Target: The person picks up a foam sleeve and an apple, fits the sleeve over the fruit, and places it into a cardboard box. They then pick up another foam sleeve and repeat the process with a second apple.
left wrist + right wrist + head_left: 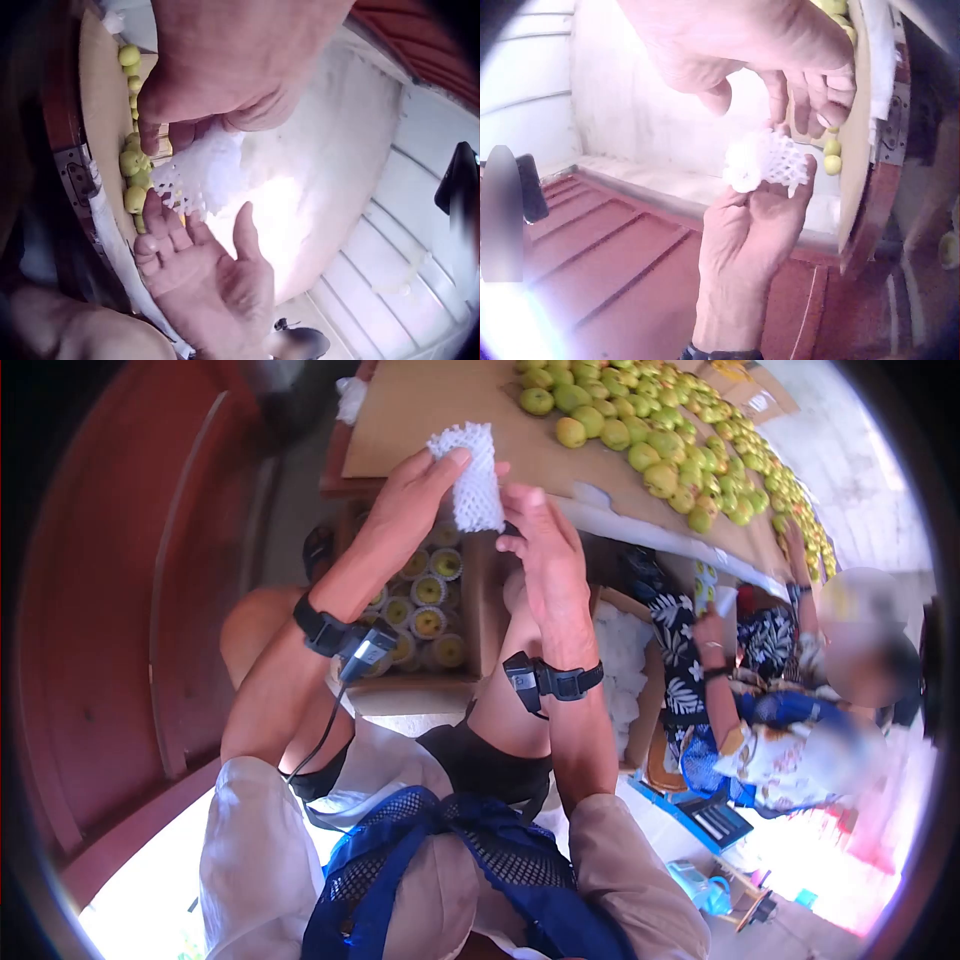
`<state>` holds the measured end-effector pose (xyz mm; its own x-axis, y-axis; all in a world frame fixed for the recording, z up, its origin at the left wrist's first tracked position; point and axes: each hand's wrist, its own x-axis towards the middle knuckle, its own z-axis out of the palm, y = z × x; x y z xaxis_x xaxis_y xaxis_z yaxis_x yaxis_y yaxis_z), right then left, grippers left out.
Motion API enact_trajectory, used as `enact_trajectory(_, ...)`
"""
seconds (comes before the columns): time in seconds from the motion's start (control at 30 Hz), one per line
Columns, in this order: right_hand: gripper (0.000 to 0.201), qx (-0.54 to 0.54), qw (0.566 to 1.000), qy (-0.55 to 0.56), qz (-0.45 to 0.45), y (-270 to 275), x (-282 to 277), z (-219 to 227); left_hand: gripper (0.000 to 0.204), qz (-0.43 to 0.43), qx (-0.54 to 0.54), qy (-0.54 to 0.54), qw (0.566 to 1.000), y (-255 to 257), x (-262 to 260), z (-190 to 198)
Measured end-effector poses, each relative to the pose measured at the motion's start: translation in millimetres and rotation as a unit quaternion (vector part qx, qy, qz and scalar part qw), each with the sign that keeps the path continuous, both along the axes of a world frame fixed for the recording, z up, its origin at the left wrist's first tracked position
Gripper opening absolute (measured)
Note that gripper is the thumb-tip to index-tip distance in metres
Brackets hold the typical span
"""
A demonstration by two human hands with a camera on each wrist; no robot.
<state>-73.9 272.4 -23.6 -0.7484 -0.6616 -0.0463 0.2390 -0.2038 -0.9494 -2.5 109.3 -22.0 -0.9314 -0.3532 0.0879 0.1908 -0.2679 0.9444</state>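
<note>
A white foam fruit net (476,480) is held up over the table's near edge, its mesh showing plainly. My left hand (405,500) grips it from the left, the thumb lying across its face. In the right wrist view the same foam net (769,161) sits between the left hand's (750,229) thumb and fingers. My right hand (548,555) is beside the net's lower right edge, fingers loose and slightly bent. Seen from the left wrist, the right hand's (214,281) palm faces up, with its fingertips right at the net's ragged edge.
Many yellow-green fruits (660,445) lie on the cardboard-covered table (430,410). Between my knees stands a cardboard box (415,695) of fruits in foam nets (430,590). A box of white foam (625,660) is to the right. Another person (770,750) sits beyond it; a red metal wall (120,590) rises left.
</note>
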Motion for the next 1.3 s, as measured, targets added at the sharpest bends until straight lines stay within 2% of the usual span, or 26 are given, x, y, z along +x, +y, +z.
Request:
enact_trajectory(0.07, 0.048, 0.011, 0.999, 0.036, 0.030, 13, 0, 8, 0.047, -0.014, -0.070, 0.005, 0.997, 13, -2, 4)
enact_trajectory(0.2, 0.043, -0.030, 0.995, 0.019, 0.090, 37, 16, 17, 0.048, -0.076, -0.114, -0.011, 0.990, 42, 10, 17)
enact_trajectory(0.3, 0.035, -0.043, 0.987, 0.030, 0.151, 66, 25, 17, 0.048, -0.096, -0.025, 0.004, 0.995, 72, 27, 25)
enact_trajectory(0.47, 0.024, -0.033, 0.983, 0.029, 0.179, 101, 56, 5, 0.053, -0.177, 0.023, -0.012, 0.984, 94, 61, 23)
enact_trajectory(0.57, 0.024, -0.036, 0.982, 0.025, 0.185, 110, 72, 4, 0.052, -0.166, 0.028, -0.018, 0.986, 105, 77, 25)
enact_trajectory(0.77, 0.022, -0.017, 0.963, -0.014, 0.270, 116, 68, -4, 0.042, -0.114, 0.104, -0.020, 0.988, 110, 81, 16)
enact_trajectory(0.9, 0.025, 0.012, 0.955, -0.051, 0.292, 116, 72, -25, 0.036, -0.143, 0.164, -0.069, 0.974, 106, 87, 0)
enact_trajectory(0.93, 0.025, 0.020, 0.953, -0.070, 0.295, 117, 77, -31, 0.033, -0.083, 0.167, -0.096, 0.978, 114, 89, 1)
enact_trajectory(1.03, 0.026, 0.045, 0.946, -0.118, 0.298, 120, 85, -39, 0.029, -0.044, 0.231, -0.121, 0.964, 120, 93, -25)
enact_trajectory(1.1, 0.026, 0.060, 0.939, -0.162, 0.296, 122, 85, -52, 0.028, -0.071, 0.235, -0.138, 0.960, 115, 96, -41)
enact_trajectory(1.17, 0.026, 0.068, 0.938, -0.179, 0.288, 121, 88, -44, 0.028, -0.073, 0.227, -0.152, 0.959, 115, 97, -50)
enact_trajectory(1.3, 0.025, 0.062, 0.927, -0.211, 0.304, 117, 83, -53, 0.027, -0.034, 0.285, -0.121, 0.950, 115, 100, -57)
